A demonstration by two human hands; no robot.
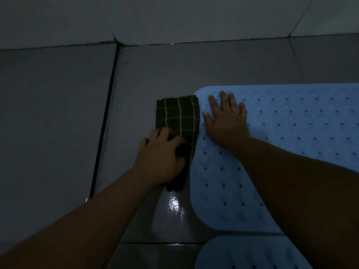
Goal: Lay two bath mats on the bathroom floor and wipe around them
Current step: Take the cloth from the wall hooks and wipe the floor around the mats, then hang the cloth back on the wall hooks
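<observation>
A light blue perforated bath mat (287, 121) lies flat on the grey tiled floor at the right. A second blue mat (242, 255) lies just nearer to me, with a narrow gap between the two. A dark green checked cloth (177, 115) lies on the floor against the far mat's left edge. My left hand (161, 158) grips the near part of the cloth with curled fingers. My right hand (226, 118) presses flat on the far mat's left corner, fingers spread.
The tiled wall (174, 18) meets the floor a short way beyond the mat. A dark grout line (104, 121) runs down the floor left of the cloth. A wet, shiny patch (173, 204) lies on the tile below the cloth. The light is dim.
</observation>
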